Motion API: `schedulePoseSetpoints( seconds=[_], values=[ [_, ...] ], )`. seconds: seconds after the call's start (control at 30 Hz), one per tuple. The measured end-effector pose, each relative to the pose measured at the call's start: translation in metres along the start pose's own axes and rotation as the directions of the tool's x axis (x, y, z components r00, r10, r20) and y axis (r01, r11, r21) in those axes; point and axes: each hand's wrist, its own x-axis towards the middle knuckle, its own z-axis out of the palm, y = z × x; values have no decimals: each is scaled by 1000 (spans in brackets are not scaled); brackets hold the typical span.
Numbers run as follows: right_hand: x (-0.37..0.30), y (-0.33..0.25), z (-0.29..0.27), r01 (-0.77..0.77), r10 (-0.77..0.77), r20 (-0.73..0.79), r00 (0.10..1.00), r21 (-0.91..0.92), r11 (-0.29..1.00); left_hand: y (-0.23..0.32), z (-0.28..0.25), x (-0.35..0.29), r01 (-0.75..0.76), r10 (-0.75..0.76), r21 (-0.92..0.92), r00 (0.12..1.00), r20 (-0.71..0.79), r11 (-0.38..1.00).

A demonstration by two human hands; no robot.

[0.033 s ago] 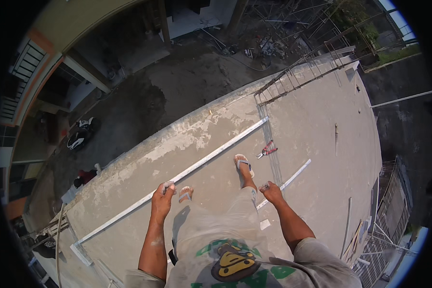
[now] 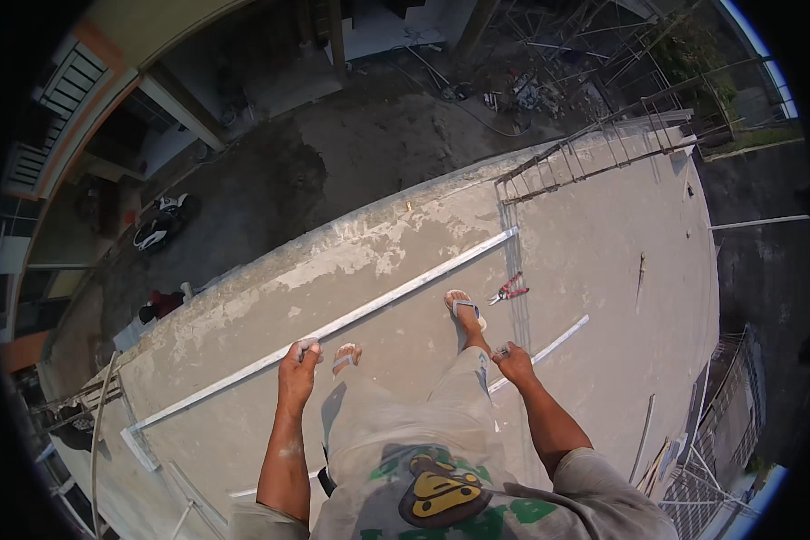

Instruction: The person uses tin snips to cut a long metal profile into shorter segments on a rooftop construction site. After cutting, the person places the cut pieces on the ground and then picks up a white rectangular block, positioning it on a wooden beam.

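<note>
Left hand and right hand were seen with fingers curled, any grip impossible to tell, while the long bar, inside the far edge of the surface, could be displaced by a careless foot.

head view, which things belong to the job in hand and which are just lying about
Likely in use, near the hands:
- long pale bar, by the left hand
- shorter pale bar, by the right hand
- red-handled tool

Probably just lying about:
- thin stick, farther right
- debris, far off
</note>
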Motion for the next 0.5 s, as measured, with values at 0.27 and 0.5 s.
schedulePoseSetpoints(
  seconds=[0.27, 0.5],
  values=[
    [346, 63, -11, 507, -417, 292, 861, -558, 657, -182, 206, -124, 324, -709, -637, 430, -559, 700],
    [464, 7, 75, 658, -401, 525, 751, -540, 525, -225, 449, -152, 773, -892, -460, 438, -112, 438]
  ],
)
